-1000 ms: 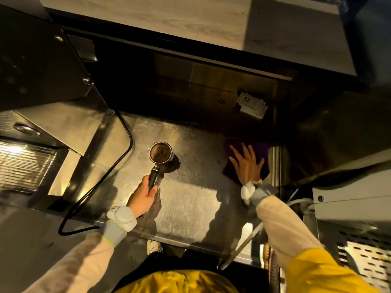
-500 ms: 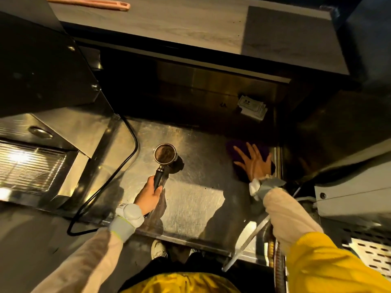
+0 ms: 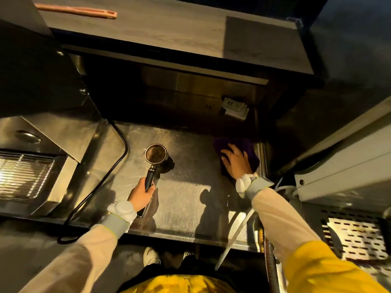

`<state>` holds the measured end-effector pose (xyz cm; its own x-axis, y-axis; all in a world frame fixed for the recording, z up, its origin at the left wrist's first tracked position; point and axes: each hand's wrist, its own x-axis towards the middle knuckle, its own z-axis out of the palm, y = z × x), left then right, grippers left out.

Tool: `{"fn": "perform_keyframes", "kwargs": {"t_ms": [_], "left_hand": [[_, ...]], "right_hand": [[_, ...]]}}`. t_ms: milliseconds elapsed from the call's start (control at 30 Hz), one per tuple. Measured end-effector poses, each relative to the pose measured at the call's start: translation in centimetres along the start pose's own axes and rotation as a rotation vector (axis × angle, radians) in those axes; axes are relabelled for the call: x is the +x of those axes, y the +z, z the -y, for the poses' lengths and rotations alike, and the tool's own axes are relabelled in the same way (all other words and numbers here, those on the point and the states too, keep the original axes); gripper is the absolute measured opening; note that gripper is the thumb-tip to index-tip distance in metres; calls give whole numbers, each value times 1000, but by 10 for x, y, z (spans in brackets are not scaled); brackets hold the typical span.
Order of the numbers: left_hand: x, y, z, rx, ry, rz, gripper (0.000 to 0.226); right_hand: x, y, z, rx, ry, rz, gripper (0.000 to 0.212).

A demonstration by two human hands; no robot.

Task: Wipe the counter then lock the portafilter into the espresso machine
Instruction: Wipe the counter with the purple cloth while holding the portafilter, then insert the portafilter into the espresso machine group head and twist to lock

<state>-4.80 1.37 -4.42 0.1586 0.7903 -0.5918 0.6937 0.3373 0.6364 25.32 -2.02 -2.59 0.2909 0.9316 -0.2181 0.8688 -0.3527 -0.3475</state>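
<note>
A portafilter (image 3: 155,155) with brown coffee in its round basket is held just above the steel counter (image 3: 186,199), its black handle pointing toward me. My left hand (image 3: 140,195) is shut on that handle. A dark purple cloth (image 3: 243,148) lies at the counter's far right edge. My right hand (image 3: 237,161) presses flat on the cloth, fingers curled and pointing left. The espresso machine (image 3: 42,132) stands at the left, with its drip grate (image 3: 23,174) lit from above.
A black cable (image 3: 101,182) loops along the counter's left side. A wad of paper slips (image 3: 234,107) sits at the back. A wooden shelf (image 3: 169,28) with an orange stick (image 3: 76,10) overhangs. A white appliance (image 3: 342,172) stands at the right. A white hose (image 3: 234,235) hangs off the front edge.
My right hand has turned on the purple cloth, its fingers swinging from pointing away to pointing left. My left hand and the portafilter stay where they were.
</note>
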Motion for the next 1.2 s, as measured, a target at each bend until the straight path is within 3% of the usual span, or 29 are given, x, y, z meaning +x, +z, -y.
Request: {"fn": "perform_keyframes", "kwargs": {"t_ms": [200, 467, 700, 833, 1100, 1200], "left_hand": [[-1, -5, 2, 0, 63, -25, 17], [-10, -24, 1, 28, 195, -25, 25], [-32, -38, -12, -5, 377, 80, 13], [-38, -40, -14, 55, 414, 130, 7], [-66, -29, -19, 169, 422, 160, 7], [-79, -21, -18, 166, 422, 158, 7]], "right_hand": [[-12, -8, 9, 26, 33, 13, 34], [-46, -21, 22, 103, 23, 51, 31], [-88, -7, 91, 181, 46, 125, 54], [-106, 3, 138, 388, 39, 173, 53], [-122, 5, 182, 883, 244, 280, 49], [-129, 5, 177, 970, 253, 264, 32]]}}
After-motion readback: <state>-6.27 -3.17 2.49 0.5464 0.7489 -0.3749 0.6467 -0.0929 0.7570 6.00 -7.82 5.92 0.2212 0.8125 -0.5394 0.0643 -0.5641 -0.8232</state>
